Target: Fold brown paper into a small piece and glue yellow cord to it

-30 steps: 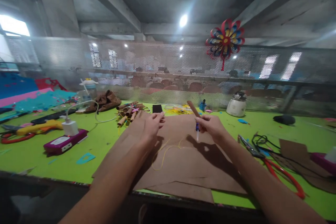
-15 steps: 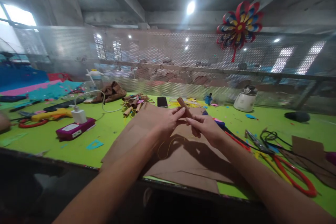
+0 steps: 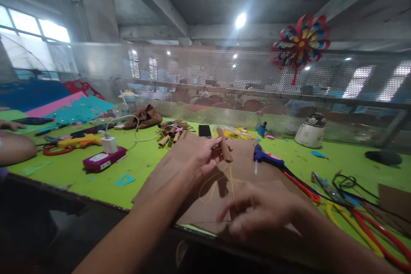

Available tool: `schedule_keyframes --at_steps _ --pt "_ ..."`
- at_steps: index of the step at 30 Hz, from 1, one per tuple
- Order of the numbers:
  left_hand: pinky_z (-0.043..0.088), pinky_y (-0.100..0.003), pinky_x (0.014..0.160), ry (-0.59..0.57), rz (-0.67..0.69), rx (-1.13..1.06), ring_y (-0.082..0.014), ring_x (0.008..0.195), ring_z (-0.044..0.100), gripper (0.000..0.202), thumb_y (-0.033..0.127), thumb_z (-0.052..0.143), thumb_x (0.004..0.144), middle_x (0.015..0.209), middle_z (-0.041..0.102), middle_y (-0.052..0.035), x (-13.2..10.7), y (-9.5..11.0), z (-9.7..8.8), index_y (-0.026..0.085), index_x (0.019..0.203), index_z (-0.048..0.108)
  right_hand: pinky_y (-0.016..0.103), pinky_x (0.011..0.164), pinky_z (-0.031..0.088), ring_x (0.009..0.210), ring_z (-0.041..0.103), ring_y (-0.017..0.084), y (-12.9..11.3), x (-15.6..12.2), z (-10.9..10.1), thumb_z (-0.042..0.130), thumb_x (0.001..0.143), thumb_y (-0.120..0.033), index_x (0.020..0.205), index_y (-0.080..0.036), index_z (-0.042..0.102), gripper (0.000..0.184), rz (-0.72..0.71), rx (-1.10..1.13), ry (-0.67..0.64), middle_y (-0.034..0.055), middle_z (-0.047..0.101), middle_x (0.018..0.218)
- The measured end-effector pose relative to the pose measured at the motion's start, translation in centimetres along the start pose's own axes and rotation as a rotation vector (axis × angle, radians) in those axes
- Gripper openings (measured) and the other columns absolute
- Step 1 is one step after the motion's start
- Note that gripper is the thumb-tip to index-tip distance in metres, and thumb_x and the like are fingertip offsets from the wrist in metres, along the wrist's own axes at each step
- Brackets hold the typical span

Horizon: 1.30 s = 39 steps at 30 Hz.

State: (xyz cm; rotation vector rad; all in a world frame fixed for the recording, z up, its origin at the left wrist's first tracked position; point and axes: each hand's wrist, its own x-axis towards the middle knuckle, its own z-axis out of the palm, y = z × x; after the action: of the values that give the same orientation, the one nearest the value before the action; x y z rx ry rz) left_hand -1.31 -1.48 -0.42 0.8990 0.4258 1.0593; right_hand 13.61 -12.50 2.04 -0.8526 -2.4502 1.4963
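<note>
Nearest to the camera is the right hand [image 3: 257, 216], blurred, pulled back toward the body and low over the near edge of the brown paper sheets [image 3: 192, 205]; half a second ago it sat up against the left hand at the roll, so it has now drawn away from it; a thin yellow thread [image 3: 231, 184] runs from its fingers up toward the roll, and the fingers look closed on the thread, though the blur leaves this not fully certain.

Beyond it, the left hand [image 3: 205, 156] pinches the small brown paper roll [image 3: 224, 150] between thumb and fingertips, a little above the sheets and tilted; the rest of the thread lies in a loose loop just under this grip; in my judgement the thread is fixed at the roll and is being pulled long, with the roll kept in place by the left hand alone.

Right of the grip, the blue glue gun [image 3: 268, 159] lies on the paper, released; a second ago the right hand held it.

Farther right lie red-handled scissors [image 3: 362, 218] and black cables; far left of the grip another person's arm [image 3: 16, 147] rests at the green table [image 3: 141, 162]; behind the grip is a pile of brown rolls [image 3: 170, 130], then the mesh screen with a paper pinwheel [image 3: 302, 45].
</note>
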Motion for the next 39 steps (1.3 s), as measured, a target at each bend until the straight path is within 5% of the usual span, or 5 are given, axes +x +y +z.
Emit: schedule_keyframes --at_steps 6,12,16,21,39 --pt "0.047 -0.027 0.061 -0.096 -0.108 -0.039 -0.0172 0.067 0.062 0.017 0.022 0.046 0.084 0.072 0.063 -0.0107 -0.8 0.0 0.5 0.010 0.091 0.056 0.019 0.059 0.046 0.066 0.060 0.012 0.2 -1.8 -1.4 0.059 0.075 -0.044 0.106 -0.012 0.065 0.045 0.023 0.018 -0.299 0.0084 0.068 0.086" --pt "0.047 -0.025 0.059 -0.168 -0.176 -0.024 -0.0145 0.063 0.061 0.018 0.022 0.041 0.086 0.070 0.061 -0.0075 -0.8 -0.1 0.6 0.011 0.093 0.054 0.021 0.046 0.039 0.042 0.047 0.008 3.7 -0.7 -4.2 0.053 0.076 -0.050 0.067 -0.012 0.067 0.042 0.060 0.006 0.675 0.0000 0.055 0.050" --pt "0.042 -0.021 0.053 -0.265 -0.242 0.075 -0.0122 0.059 0.058 0.020 0.027 0.043 0.086 0.072 0.061 -0.0070 -0.7 -1.0 0.4 0.013 0.094 0.053 0.028 0.060 0.047 0.064 0.056 0.014 4.8 0.9 -4.8 0.062 0.070 -0.044 0.086 -0.014 0.062 0.035 -0.099 0.133 1.166 0.0038 0.061 0.071" --pt "0.037 -0.020 0.049 -0.316 -0.297 0.208 -0.0090 0.053 0.053 0.027 0.037 0.046 0.085 0.069 0.059 -0.0053 -0.4 -2.4 0.0 0.014 0.095 0.055 0.034 0.076 0.047 0.086 0.058 0.018 5.7 1.8 -4.7 0.065 0.067 -0.031 0.122 -0.021 0.048 0.059 -0.148 0.090 1.165 0.0063 0.061 0.095" --pt "0.033 -0.019 0.045 -0.366 -0.280 0.311 -0.0082 0.052 0.049 0.031 0.036 0.047 0.083 0.069 0.058 -0.0066 -0.8 -3.2 0.6 0.013 0.102 0.055 0.032 0.061 0.048 0.060 0.055 0.013 5.5 1.7 -4.8 0.062 0.062 -0.028 0.077 -0.014 0.065 0.021 -0.157 0.369 1.189 0.0006 0.061 0.064"
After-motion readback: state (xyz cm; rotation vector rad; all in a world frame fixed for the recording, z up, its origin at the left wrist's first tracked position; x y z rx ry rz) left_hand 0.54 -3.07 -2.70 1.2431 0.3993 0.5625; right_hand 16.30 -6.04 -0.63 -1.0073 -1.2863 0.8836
